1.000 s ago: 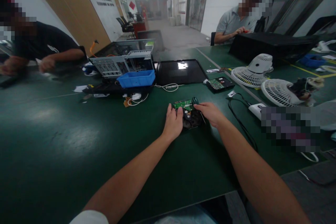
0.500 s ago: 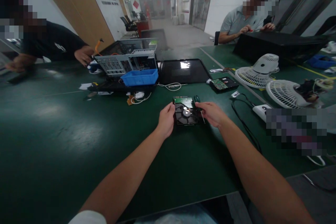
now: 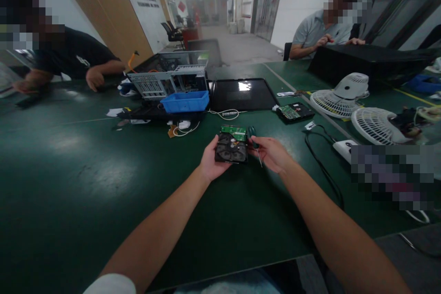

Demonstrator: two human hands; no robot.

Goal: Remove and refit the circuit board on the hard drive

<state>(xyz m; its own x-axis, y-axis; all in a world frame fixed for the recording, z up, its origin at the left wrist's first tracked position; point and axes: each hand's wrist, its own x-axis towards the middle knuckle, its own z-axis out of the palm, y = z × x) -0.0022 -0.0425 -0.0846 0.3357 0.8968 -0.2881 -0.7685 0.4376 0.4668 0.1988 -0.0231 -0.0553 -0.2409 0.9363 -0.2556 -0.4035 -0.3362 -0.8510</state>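
Note:
A hard drive [image 3: 231, 148] with its green circuit board facing up rests in my left hand [image 3: 211, 161], which grips its left side and reaches under the near edge. Close to the drive's right edge, my right hand [image 3: 270, 152] is closed around a small screwdriver [image 3: 254, 140] with a dark green handle. The screwdriver's thin metal shaft points down toward me. Whether my right fingers also touch the drive is hard to see.
Beyond my hands stand an opened computer case [image 3: 155, 83], a blue tray [image 3: 186, 102] and a black panel [image 3: 243, 94]. Another hard drive [image 3: 295, 112], white fan parts [image 3: 332, 102] and a power strip [image 3: 344, 148] lie to the right. Two people sit across the table.
The hard drive has shifted left and tilted, and my left hand has slid further beneath it. My right hand still holds the screwdriver. The left co-worker's hand has moved away from the case.

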